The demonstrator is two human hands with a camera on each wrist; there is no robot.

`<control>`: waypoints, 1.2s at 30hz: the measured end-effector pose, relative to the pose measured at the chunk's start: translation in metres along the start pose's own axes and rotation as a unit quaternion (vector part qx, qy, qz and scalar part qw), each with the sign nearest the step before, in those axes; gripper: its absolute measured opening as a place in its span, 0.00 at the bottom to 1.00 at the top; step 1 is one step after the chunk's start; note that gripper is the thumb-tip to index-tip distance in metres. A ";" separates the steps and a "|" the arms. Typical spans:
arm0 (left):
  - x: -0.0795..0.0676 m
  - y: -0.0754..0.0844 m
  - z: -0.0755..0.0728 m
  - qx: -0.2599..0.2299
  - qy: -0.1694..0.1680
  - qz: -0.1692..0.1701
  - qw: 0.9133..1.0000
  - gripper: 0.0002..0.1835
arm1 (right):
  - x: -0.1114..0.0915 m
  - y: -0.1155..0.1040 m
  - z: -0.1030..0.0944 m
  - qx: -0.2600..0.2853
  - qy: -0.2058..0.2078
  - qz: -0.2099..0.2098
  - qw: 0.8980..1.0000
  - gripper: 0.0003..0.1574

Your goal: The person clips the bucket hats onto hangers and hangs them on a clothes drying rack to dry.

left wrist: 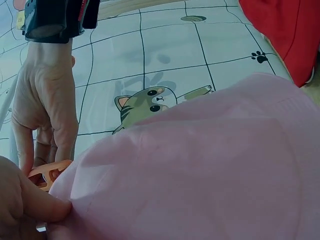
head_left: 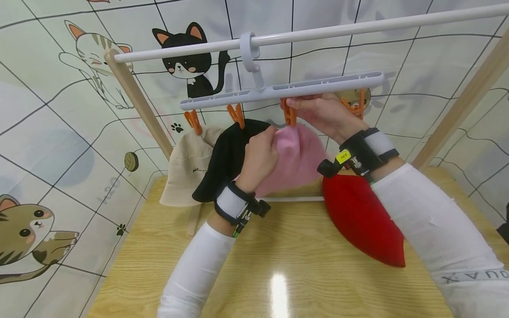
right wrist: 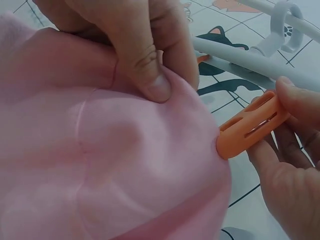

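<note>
A pink hat (head_left: 304,152) hangs below a pale grey hanger (head_left: 318,86). My left hand (head_left: 260,157) pinches the pink hat's fabric near its top, thumb pressed on the cloth in the right wrist view. With thumb and fingers my right hand (head_left: 326,115) grips an orange clothespin (right wrist: 252,125), whose tip meets the hat's top edge. To the left hang a black hat (head_left: 226,154) and a beige hat (head_left: 188,170), each under its own orange clothespin. How the clothespins join the hanger is hard to see.
A white rail (head_left: 342,30) on wooden posts carries the hanger. Another orange clothespin (head_left: 359,106) hangs at the hanger's right end. On the wooden table (head_left: 222,274), a red hat (head_left: 362,216) lies at right under my right forearm. Behind stands a cat-patterned wall.
</note>
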State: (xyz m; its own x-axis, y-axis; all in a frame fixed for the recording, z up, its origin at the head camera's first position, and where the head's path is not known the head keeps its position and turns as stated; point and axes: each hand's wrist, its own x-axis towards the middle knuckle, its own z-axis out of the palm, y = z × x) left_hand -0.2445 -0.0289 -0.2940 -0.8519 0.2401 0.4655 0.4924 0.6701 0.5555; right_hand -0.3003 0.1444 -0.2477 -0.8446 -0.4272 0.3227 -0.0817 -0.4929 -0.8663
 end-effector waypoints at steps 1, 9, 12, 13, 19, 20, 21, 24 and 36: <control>0.000 0.000 0.000 -0.001 0.006 0.000 1.000 0.13 | 0.000 0.000 0.000 0.006 0.004 0.003 1.000 0.15; 0.001 0.003 -0.002 -0.020 0.061 0.005 0.998 0.12 | -0.002 0.001 0.001 -0.015 0.050 0.016 0.998 0.15; 0.001 0.002 -0.003 -0.025 0.060 0.004 0.998 0.12 | -0.002 0.001 0.001 -0.024 0.057 0.020 0.998 0.14; 0.001 0.001 -0.003 -0.024 0.059 0.004 0.998 0.12 | -0.002 0.001 0.001 -0.028 0.058 0.020 0.998 0.14; -0.001 -0.001 -0.005 -0.021 0.056 0.007 0.998 0.13 | -0.005 0.004 -0.001 -0.047 0.045 0.023 0.998 0.15; -0.001 -0.001 -0.005 -0.022 0.053 0.007 0.998 0.13 | -0.005 0.005 -0.001 -0.050 0.040 0.022 0.998 0.16; -0.002 -0.001 -0.006 -0.023 0.048 0.007 0.999 0.12 | -0.005 0.006 -0.002 -0.051 0.035 0.020 0.998 0.16; -0.003 0.001 -0.006 -0.018 0.038 0.005 0.999 0.12 | -0.007 0.009 -0.007 -0.067 0.024 0.015 0.997 0.18; -0.005 0.006 -0.005 -0.014 0.030 0.006 0.999 0.09 | -0.031 0.014 -0.046 -0.117 0.020 0.003 0.993 0.15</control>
State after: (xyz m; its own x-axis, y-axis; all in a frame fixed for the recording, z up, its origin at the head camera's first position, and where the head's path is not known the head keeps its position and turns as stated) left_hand -0.2362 -0.0298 -0.2893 -0.8338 0.2052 0.5126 0.5086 0.6468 0.5683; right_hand -0.2995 0.1851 -0.2875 -0.8650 -0.3980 0.3054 -0.1932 -0.2976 -0.9349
